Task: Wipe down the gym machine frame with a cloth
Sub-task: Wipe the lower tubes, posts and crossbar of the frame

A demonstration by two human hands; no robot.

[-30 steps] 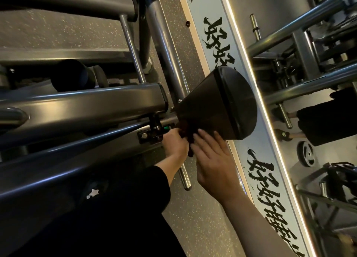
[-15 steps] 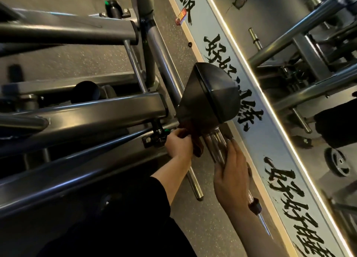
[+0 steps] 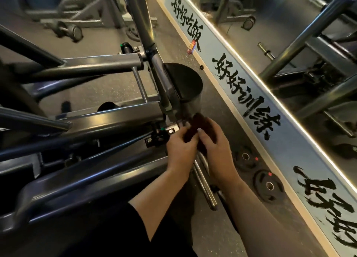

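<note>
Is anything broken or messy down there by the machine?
Nothing looks broken. Both hands, left hand and right hand, hold the dark cloth against the machine frame. Two weight plates lie flat on the floor by the mirror wall instead of on a rack, which looks a bit untidy.

Frame (image 3: 100,121): to our left, its bars crossing in front of us.
Pad (image 3: 183,83): on the frame's right end, just beyond our hands.
Weight plates (image 3: 268,187): on the floor to our right, beside the wall panel (image 3: 251,94).
</note>
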